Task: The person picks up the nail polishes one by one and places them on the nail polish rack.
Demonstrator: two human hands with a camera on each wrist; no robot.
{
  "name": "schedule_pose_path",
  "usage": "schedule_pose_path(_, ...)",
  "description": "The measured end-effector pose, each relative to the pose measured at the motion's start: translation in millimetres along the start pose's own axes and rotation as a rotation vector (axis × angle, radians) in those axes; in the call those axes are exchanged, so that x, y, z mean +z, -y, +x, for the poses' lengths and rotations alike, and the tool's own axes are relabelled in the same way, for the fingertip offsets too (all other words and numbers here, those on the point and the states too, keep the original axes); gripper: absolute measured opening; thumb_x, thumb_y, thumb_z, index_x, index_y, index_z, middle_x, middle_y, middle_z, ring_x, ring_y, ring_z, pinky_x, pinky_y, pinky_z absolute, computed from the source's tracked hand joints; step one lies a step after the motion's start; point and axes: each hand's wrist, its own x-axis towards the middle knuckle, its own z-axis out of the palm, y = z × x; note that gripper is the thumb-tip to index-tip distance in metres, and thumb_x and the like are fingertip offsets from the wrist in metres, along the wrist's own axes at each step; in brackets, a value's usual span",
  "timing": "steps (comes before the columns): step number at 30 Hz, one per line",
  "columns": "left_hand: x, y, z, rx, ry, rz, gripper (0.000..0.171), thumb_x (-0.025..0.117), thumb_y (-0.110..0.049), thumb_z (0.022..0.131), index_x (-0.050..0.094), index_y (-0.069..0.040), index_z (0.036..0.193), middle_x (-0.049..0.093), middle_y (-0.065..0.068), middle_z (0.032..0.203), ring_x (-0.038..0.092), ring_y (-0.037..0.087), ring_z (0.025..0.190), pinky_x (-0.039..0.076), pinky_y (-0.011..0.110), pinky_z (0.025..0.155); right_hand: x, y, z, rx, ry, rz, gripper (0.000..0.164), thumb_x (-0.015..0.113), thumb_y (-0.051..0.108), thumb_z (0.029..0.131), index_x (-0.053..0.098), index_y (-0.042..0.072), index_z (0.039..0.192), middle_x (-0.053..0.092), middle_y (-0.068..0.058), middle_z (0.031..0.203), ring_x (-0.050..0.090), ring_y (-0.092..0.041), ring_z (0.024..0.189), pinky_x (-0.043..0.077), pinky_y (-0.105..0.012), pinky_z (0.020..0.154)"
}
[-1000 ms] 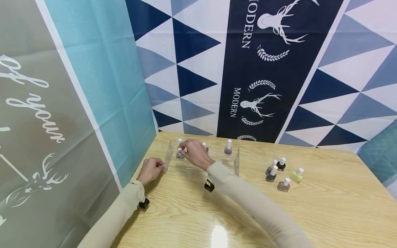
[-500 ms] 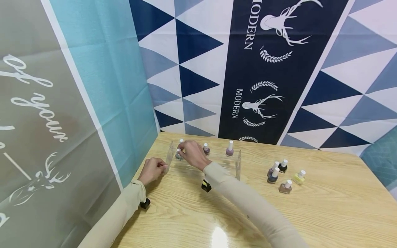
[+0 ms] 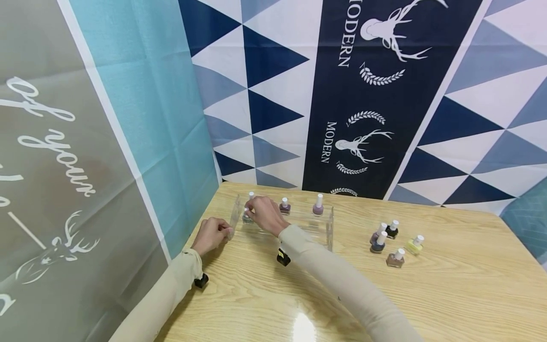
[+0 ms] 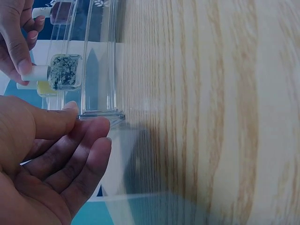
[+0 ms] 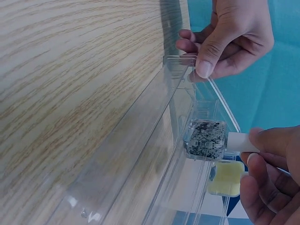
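Observation:
A clear stepped display rack [image 3: 330, 228] stands on the table. At its left end, my left hand [image 3: 212, 235] pinches the side panel between thumb and fingers. My right hand [image 3: 266, 214] pinches the white cap of a nail polish bottle [image 5: 206, 139] with black-and-clear speckles. The bottle is upright at the rack's left end, its base close over a tier. Just behind it is a yellow nail polish bottle [image 5: 226, 178]. Farther right on the rack's back tier are a dark purple bottle [image 3: 285, 208] and a mauve bottle [image 3: 318, 208].
Right of the rack, loose nail polish bottles stand on the wooden table [image 3: 461, 280]: black [image 3: 391, 231], purple [image 3: 376, 236], dark blue [image 3: 378, 244], brown [image 3: 395, 259] and yellow [image 3: 414, 245]. Printed fabric [image 3: 273, 109] hangs behind and to the left.
My right hand has shifted slightly left and down with the speckled bottle, uncovering the dark purple bottle. My left hand keeps its pinch on the rack. The head view has turned slightly.

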Motion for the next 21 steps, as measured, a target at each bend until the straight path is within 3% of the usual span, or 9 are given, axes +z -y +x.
schedule_pose_path(13,4.8,-0.8,2.5,0.017,0.004,0.005,0.015,0.069,-0.01,0.1,0.078,-0.007,0.089,0.07,0.002,0.07,0.061,0.015,0.059,0.047,0.032,0.051,-17.8,-0.8,-9.4,0.022,0.006,-0.011,0.024,0.075,0.027,0.097,0.078,0.008,0.111,0.075,-0.004,0.102,0.071,-0.018,0.091,0.057,-0.03,0.074)
schedule_pose_path(21,1.4,4.3,0.9,0.027,-0.001,0.023,0.015,0.069,-0.01,0.1,0.078,-0.01,0.088,0.068,0.0,0.07,0.059,0.016,0.058,0.046,0.032,0.052,-44.5,-3.7,-20.9,-0.008,-0.031,-0.001,0.02,0.075,0.022,0.098,0.079,0.008,0.111,0.076,-0.002,0.1,0.073,-0.02,0.091,0.057,-0.035,0.07)
